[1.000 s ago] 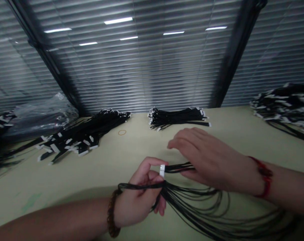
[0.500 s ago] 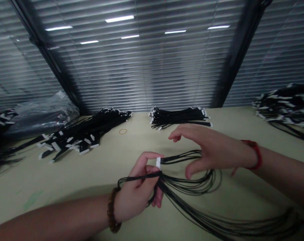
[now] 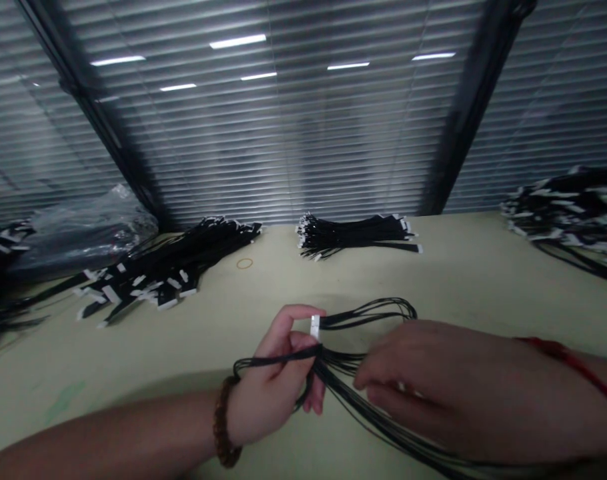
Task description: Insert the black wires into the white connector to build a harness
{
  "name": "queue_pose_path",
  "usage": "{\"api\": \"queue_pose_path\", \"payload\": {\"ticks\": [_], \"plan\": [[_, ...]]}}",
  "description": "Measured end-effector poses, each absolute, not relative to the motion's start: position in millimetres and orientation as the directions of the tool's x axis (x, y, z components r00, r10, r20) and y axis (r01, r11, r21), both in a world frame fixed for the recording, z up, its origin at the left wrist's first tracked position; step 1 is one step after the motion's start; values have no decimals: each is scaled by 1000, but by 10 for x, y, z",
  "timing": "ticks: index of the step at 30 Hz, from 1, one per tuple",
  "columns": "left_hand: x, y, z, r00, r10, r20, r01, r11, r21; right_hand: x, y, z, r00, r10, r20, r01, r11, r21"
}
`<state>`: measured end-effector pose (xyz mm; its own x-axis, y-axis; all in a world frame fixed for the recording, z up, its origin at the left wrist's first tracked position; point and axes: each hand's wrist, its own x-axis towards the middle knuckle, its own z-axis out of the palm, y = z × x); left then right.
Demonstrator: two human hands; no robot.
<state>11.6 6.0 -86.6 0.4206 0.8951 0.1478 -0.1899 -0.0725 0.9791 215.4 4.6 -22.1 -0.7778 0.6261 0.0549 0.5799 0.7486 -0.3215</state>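
Note:
My left hand is closed on a black wire harness, its thumb and fingers around a white connector. Several thin black wires fan out to the right from this grip. An upper loop of the wires curves above my right hand. That hand is curled palm down over the wires, fingertips drawn near the thumb. Part of the middle loop disappears behind its fingers, so what they grip, if anything, is hidden.
Behind my hands lies a bundle of black cables with white ends. More cable piles lie on the left and right. A plastic bag and a rubber band rest on the table, against window blinds.
My right hand has come down and toward me from above the loops, its spread fingers now curled over the wires. My left hand keeps its hold in nearly the same place.

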Motion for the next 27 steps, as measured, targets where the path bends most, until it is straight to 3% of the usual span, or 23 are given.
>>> {"api": "queue_pose_path", "payload": {"ticks": [3, 6, 17, 19, 21, 23, 24, 27], "plan": [[101, 50, -881, 436, 886, 158, -201, -76, 977, 2013, 143, -248, -768, 634, 87, 525, 702, -481], [97, 48, -893, 454, 876, 162, -213, -70, 975, 1970, 165, -313, -733, 662, 158, 492, 676, -549], [119, 58, -888, 445, 880, 166, -207, -79, 975, 1932, 75, -403, -590, 773, 234, 609, 616, -499], [121, 58, -888, 444, 881, 166, -211, -77, 974, 2001, 103, -289, -617, 770, 161, 590, 589, -553], [125, 56, -883, 442, 882, 163, -210, -75, 975, 2115, 138, -125, -717, 695, -61, 510, 463, -725], [130, 52, -874, 438, 885, 159, -217, -68, 974, 2252, 176, 51, -842, 426, -331, 432, 166, -886], [132, 50, -870, 434, 888, 155, -221, -62, 973, 2320, 196, 130, -877, 354, -325, 375, 84, -923], [135, 49, -861, 439, 885, 155, -237, -53, 970, 2496, 269, 295, -874, 484, -48, 150, 175, -973]]}}
